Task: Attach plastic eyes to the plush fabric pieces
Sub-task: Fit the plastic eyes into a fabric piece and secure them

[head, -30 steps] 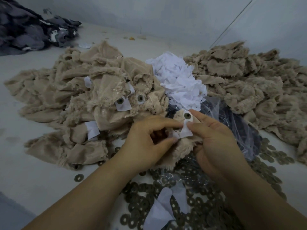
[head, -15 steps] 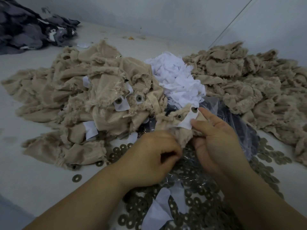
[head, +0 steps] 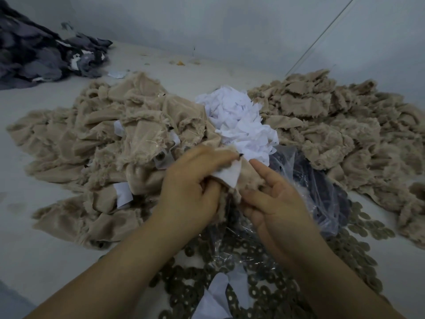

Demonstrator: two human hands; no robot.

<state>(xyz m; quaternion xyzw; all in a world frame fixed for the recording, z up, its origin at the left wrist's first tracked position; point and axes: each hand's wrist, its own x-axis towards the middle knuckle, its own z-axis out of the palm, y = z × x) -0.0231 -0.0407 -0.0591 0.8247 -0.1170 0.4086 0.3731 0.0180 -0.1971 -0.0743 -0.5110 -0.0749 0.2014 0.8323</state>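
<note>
A tan plush piece (head: pixel 249 178) with a white backing patch (head: pixel 230 177) is held between both hands at the centre. My left hand (head: pixel 190 187) is curled over its left side and grips the fabric and patch. A small dark tip (head: pixel 240 154) shows at its fingertips; I cannot tell what it is. My right hand (head: pixel 276 203) holds the piece's right side, thumb against the fabric and index finger stretched upward. The piece's eyes are hidden. Motion blurs both hands.
A heap of tan plush pieces with eyes fitted (head: pixel 110 143) lies left and another tan heap (head: pixel 340 134) right. White patches (head: pixel 239 120) are piled behind the hands. A plastic bag (head: pixel 322 187) and several round washers (head: pixel 230 286) lie below. Dark fabric (head: pixel 39 56) sits at the far left.
My left hand rose from the washers and closed over the plush piece. The piece turned, so its eyes no longer show. My right hand's index finger straightened.
</note>
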